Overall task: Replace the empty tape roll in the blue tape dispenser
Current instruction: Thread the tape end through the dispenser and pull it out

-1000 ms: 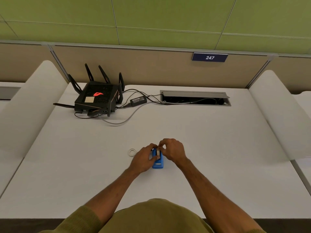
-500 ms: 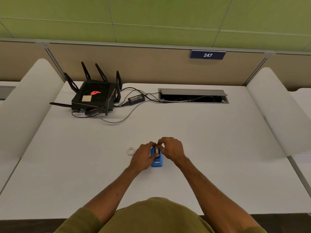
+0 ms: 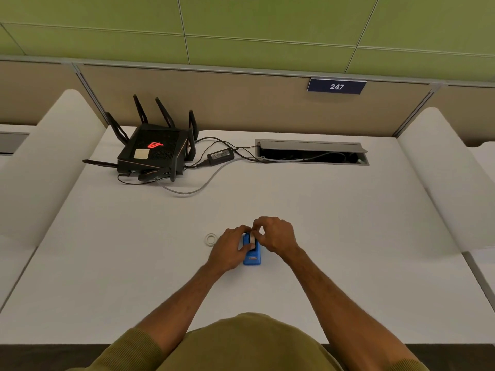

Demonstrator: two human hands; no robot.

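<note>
Scarcely shifted from the earlier frames: both hands at the same spot, ring likewise unmoved.

Blue tape dispenser [image 3: 252,260] flat on the white table [image 3: 348,236], at centre, toward the near edge. Left hand [image 3: 230,250] curled round the dispenser's 9 o'clock side, thumb across the top, bracing. Right hand [image 3: 277,235] at 1 o'clock of the body, fingertips pinched on the pale new roll [image 3: 252,238] sitting in the well; exact hold partly hidden. Empty core [image 3: 211,239] flat on the table at 9 o'clock, just beside the left hand and apart from the dispenser. Router [image 3: 155,153], power brick [image 3: 220,156] and open cable hatch [image 3: 310,153] well away, from 11 to 1 o'clock.

Step in hand, by judgement: seating the roll and leading its free end to the cutter, apparently at the 6 o'clock end.

For a good result:
- Keep the left hand pressing the body down, to prevent sliding.
- Push the hub fully into its cradle.
- Check the unwinding direction, sticky side down.
- Draw the tail straight toward 6 o'clock, without twist, and lay it over the blade.

Likely fault: hub half-seated, roll lifting out at the first pull.
</note>
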